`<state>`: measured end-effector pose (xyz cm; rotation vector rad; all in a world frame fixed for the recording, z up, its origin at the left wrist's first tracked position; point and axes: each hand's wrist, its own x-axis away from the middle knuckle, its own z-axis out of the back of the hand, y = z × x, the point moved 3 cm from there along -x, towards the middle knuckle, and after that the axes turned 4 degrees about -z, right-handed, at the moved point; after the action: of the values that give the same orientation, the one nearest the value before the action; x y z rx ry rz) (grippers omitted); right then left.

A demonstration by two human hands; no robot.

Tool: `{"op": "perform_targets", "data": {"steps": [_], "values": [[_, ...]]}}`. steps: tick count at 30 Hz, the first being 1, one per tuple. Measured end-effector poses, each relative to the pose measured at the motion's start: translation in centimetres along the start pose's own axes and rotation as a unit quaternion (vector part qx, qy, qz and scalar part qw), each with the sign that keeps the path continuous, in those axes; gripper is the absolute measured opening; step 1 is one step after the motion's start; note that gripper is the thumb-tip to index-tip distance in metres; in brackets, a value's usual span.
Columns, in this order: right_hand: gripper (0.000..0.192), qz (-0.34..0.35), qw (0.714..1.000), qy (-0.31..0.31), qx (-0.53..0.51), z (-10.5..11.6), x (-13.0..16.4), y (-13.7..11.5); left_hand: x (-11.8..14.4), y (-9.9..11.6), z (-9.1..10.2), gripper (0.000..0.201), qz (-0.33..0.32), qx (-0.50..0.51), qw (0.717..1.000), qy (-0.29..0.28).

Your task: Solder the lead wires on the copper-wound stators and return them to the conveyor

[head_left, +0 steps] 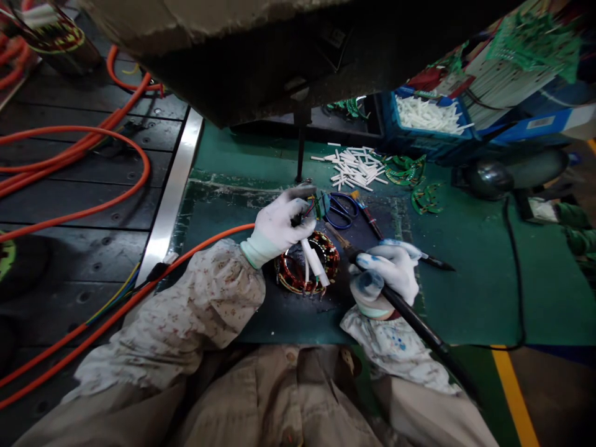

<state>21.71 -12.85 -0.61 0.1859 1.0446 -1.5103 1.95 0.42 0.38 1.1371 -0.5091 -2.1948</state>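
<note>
A copper-wound motor stator (pixel 331 254) lies on the green mat in front of me, with white sleeves (pixel 315 264) standing across its opening. My left hand (pixel 282 226), in a white glove, is closed above the stator's far left side. Its fingertips pinch a small green circuit board (pixel 321 205) with thin wires; the exact grip is partly hidden. My right hand (pixel 391 270), also gloved, is wrapped round the black handle of a soldering iron (pixel 352 253). The iron's tip points up and left, close to the stator's right edge.
Blue-handled scissors (pixel 342 211) and a brush (pixel 367 214) lie beyond the stator. Behind are loose white sleeves (pixel 356 167), green boards (pixel 426 198) and a blue bin (pixel 431 118). A dark box-like fixture (pixel 279 62) overhangs the bench. Orange cables (pixel 139 167) run along the left.
</note>
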Motion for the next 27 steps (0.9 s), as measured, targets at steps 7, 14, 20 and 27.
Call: {"op": "perform_targets", "data": {"steps": [7,14,20,27], "values": [[0.035,0.044,0.996,0.062,-0.053,-0.7,-0.8,-0.1,-0.1,0.0,0.1,0.005,0.006,0.008,1.0,-0.01],[0.032,0.061,0.99,0.094,-0.092,-0.9,-2.2,-2.1,-0.1,-0.1,-0.2,0.003,0.001,-0.002,1.0,-0.007],[0.025,-0.007,0.985,-0.062,-0.163,-3.0,-4.6,-3.6,-0.2,-0.3,-0.3,0.003,-0.009,-0.005,1.0,0.0],[0.035,-0.029,0.973,-0.08,-0.213,-4.6,-6.3,-4.7,-0.1,-0.1,0.0,0.007,0.007,-0.021,1.0,-0.018]]}}
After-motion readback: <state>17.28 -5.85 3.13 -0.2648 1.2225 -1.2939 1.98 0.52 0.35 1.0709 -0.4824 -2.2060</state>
